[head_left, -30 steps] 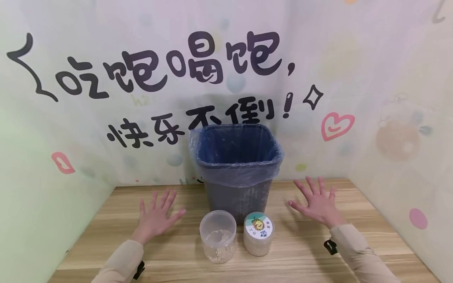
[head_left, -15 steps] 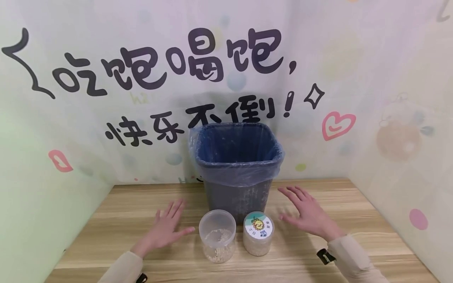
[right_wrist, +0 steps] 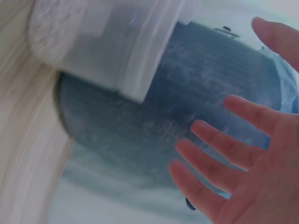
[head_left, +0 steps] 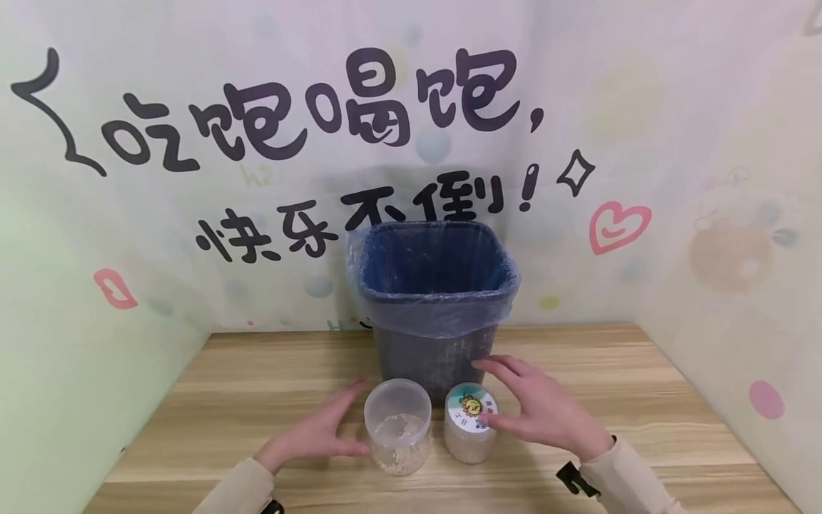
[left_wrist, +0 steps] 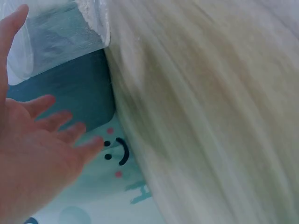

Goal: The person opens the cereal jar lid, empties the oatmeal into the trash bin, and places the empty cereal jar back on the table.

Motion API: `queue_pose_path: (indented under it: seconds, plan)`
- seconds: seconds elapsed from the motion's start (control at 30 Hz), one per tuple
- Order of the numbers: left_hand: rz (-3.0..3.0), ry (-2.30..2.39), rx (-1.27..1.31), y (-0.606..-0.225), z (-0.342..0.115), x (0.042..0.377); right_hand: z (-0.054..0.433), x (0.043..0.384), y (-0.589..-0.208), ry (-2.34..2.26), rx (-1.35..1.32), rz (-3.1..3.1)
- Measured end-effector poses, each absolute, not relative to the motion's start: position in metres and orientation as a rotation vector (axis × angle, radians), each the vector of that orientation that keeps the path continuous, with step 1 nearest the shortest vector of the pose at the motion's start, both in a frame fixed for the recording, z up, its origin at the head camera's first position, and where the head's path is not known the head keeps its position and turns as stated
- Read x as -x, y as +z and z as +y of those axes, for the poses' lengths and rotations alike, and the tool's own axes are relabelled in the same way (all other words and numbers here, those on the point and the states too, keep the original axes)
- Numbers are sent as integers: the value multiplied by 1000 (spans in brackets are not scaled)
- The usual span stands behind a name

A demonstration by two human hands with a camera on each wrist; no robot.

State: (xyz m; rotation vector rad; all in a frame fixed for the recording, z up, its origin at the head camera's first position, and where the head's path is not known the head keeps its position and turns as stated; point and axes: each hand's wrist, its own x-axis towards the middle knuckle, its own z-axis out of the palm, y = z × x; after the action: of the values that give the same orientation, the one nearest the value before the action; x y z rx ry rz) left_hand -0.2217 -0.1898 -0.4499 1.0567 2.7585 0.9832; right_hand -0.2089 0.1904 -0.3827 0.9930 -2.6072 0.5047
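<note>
Side by side on the table stand two clear plastic jars. The left, lidless jar (head_left: 397, 428) has pale crumbly bits at its bottom. A lid with a sunflower picture tops the right jar (head_left: 469, 425), which also holds pale stuff. My left hand (head_left: 317, 432) is beside the lidless jar, its thumb close to the wall; whether it touches, I cannot tell. My right hand (head_left: 546, 407) is at the right of the lidded jar, with its thumb over the lid's edge in the head view. The right wrist view has the fingers (right_wrist: 219, 144) spread and apart from that jar.
Right behind the jars stands a dark bin (head_left: 437, 350) with a translucent bag liner (head_left: 443, 318) folded over its rim. The wood-grain table (head_left: 270, 371) meets a printed wall (head_left: 160, 235) at the back and sides.
Both hands have moved inward from the table's sides to the jars, left hand rightward and right hand leftward. The jars and the bin stay in place.
</note>
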Motion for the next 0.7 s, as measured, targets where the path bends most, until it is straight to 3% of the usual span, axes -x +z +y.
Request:
queue_pose_path:
  seconds: [0.7]
  plan:
    - [2291, 1325, -1086, -462, -163, 243, 161, 198, -391, 511, -1186, -2521]
